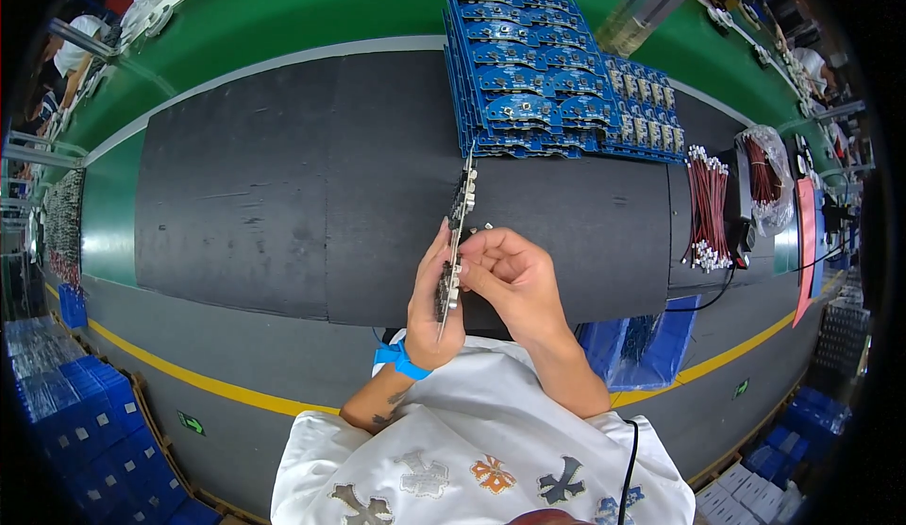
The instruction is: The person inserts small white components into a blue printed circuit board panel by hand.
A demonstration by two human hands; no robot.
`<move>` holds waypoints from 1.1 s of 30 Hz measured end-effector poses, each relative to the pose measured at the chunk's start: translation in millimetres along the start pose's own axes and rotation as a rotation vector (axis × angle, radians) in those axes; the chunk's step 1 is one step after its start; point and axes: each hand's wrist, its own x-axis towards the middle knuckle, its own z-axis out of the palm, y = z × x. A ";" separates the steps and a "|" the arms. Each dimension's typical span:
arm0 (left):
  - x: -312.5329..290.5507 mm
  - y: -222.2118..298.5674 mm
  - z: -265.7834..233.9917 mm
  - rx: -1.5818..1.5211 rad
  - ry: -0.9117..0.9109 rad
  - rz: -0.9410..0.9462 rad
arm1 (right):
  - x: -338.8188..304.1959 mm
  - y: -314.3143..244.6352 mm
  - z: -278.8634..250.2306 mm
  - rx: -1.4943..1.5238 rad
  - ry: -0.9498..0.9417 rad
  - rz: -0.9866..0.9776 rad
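A narrow circuit board panel (462,202) is held upright, seen nearly edge-on, with small metal parts along its right face. My left hand (430,289) is closed round its near end from the left, palm against the board's back. From the right, my right hand (521,284) meets the panel with curled fingers, thumb and fingertips pinched at the small parts. What lies between those fingertips is mostly hidden. Just beyond the panel's far end rises a tall stack of blue circuit board panels (524,81).
A dark mat (245,185) covers the bench. Boards with pale connectors (646,114) adjoin the stack. Farther right lie red wire bundles (710,209) and a plastic bag of wires (766,180). A blue bin (637,350) stands below the front edge. Other people work at both sides.
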 end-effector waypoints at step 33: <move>-0.9 -3.8 -1.1 -0.019 -0.032 -0.016 | -8.3 -14.7 6.0 0.021 -0.050 -0.002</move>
